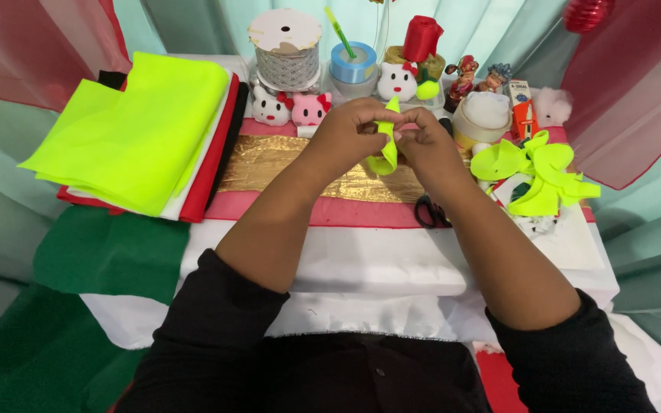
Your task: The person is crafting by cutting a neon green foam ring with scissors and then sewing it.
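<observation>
Left hand (346,131) and right hand (424,141): meeting at upper centre of frame, fingers pinching and folding same neon yellow fabric piece (386,149), held just above gold cloth strip (269,164).
Neon yellow fabric stack (143,130): lying upper left on bench (376,260), over red and white layers.
Folded yellow pieces pile (533,172): sitting right of centre, near right hand.
Black scissors (430,213): lying partly under right wrist.
Ribbon spools (286,47), small plush figures (291,108): standing along top edge.
</observation>
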